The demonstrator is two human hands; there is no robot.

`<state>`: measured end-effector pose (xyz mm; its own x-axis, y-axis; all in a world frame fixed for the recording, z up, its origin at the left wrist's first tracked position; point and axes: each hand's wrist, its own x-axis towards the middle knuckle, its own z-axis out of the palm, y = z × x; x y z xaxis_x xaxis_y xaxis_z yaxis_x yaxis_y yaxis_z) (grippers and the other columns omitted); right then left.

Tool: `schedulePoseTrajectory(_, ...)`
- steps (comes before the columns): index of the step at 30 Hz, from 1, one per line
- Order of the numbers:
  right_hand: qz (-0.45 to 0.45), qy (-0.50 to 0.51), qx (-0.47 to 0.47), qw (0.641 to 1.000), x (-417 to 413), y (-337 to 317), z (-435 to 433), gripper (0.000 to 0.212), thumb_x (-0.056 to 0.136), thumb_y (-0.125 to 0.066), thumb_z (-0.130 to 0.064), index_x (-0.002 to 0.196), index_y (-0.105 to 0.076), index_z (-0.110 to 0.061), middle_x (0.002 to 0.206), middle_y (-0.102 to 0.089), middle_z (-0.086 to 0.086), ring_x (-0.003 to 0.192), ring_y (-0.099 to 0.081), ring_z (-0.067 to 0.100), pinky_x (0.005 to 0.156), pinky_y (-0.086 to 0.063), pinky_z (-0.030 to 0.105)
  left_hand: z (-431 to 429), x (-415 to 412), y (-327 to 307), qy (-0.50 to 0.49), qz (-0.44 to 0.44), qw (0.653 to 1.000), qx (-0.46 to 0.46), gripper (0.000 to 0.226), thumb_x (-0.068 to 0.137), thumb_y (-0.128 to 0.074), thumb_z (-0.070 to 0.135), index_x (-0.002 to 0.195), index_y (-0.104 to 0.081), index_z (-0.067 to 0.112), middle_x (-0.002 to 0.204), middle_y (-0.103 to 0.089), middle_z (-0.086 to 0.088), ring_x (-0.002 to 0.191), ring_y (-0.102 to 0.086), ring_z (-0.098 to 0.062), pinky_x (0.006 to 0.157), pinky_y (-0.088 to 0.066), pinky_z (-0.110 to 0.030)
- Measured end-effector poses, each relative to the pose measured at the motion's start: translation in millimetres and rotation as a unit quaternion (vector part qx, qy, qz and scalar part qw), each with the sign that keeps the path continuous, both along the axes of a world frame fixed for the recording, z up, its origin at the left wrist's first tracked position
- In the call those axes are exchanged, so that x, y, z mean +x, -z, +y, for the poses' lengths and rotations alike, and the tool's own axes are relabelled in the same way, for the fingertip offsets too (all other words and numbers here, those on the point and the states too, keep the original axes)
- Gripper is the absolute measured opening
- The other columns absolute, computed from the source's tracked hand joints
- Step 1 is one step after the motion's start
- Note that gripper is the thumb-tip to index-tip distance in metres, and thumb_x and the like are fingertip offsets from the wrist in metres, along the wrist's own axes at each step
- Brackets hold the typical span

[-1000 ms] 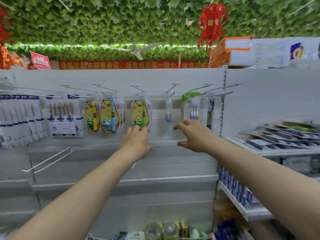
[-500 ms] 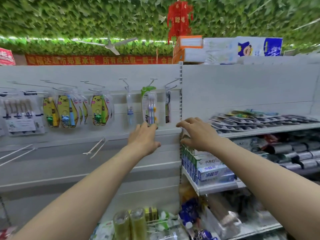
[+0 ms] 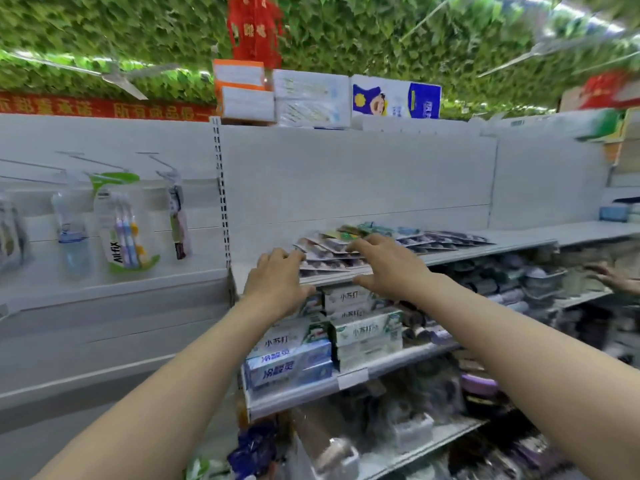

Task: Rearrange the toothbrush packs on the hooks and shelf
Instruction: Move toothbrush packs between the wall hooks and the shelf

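Toothbrush packs point(image 3: 433, 239): flat blister cards, overlapped in a slanting row along the upper shelf, right of the slotted upright; both hands are at the row's left end.
Leaf ceiling point(image 3: 381, 36): green foliage overhead, with a red ornament point(image 3: 254, 27) hanging from it.
Back panel point(image 3: 346, 174): plain grey, behind the row.
Shelf point(image 3: 554, 233): grey, carrying the row; bare toward the right.
Top boxes point(image 3: 311, 98): orange, white and blue cartons along the top of the unit.
Toothpaste boxes point(image 3: 363, 334): stacked on the shelf just below, under both hands.
Hung packs point(image 3: 121, 223): several on the left panel, one green-topped with coloured brushes; the rest are blurred.
Right grip point(image 3: 388, 265): released, fingers spread flat on the cards, thumb out at the shelf's front edge.
Left grip point(image 3: 277, 282): fingertips bent onto the leftmost cards, thumb below the shelf edge; I cannot tell whether it grasps a card.
Hooks point(image 3: 90, 161): thin wire pegs above the hung packs.
Other hand point(image 3: 620, 278): blurred, at the far right edge, well apart.
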<state>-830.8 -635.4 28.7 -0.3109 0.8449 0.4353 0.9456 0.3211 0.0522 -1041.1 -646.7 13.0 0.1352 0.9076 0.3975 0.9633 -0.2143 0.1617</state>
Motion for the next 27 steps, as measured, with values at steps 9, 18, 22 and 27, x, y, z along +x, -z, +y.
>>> schedulePoseTrajectory(9,0.06,0.033,-0.023,0.997,129,18,83,0.062,0.093,-0.064,-0.039,0.149,-0.039,-0.027,0.149,-0.042,0.003,0.134,-0.042,0.025,0.098,-0.048,0.042,101,127,3,0.036,0.001,0.999,-0.001,0.068,0.09,-0.065,0.049,0.147,-0.04,0.022,0.149,-0.042,-0.01,0.136,-0.038,-0.031,0.107,-0.043,-0.048)
schedulePoseTrajectory(18,0.066,0.078,-0.036,0.994,259,21,205,0.064,0.092,-0.064,-0.043,0.148,-0.039,-0.027,0.149,-0.042,0.002,0.133,-0.045,0.025,0.101,-0.047,0.042,240,259,-5,0.074,0.007,0.997,0.01,0.064,0.092,-0.06,0.053,0.142,-0.045,0.018,0.141,-0.048,-0.011,0.132,-0.042,-0.032,0.104,-0.043,-0.044)
schedulePoseTrajectory(22,0.086,0.101,-0.041,0.99,318,9,259,0.059,0.092,-0.065,-0.044,0.145,-0.045,-0.025,0.145,-0.046,0.003,0.13,-0.046,0.025,0.1,-0.047,0.041,299,314,-17,0.089,-0.003,0.996,0.018,0.065,0.092,-0.059,0.053,0.144,-0.043,0.019,0.143,-0.047,-0.01,0.133,-0.04,-0.033,0.105,-0.04,-0.044)
schedulePoseTrajectory(27,0.114,0.121,-0.056,0.985,384,9,315,0.059,0.093,-0.062,-0.048,0.145,-0.045,-0.024,0.142,-0.048,0.005,0.128,-0.048,0.025,0.096,-0.045,0.038,355,375,-19,0.086,0.006,0.996,-0.014,0.066,0.092,-0.057,0.057,0.142,-0.044,0.016,0.141,-0.048,-0.012,0.133,-0.036,-0.034,0.103,-0.042,-0.046)
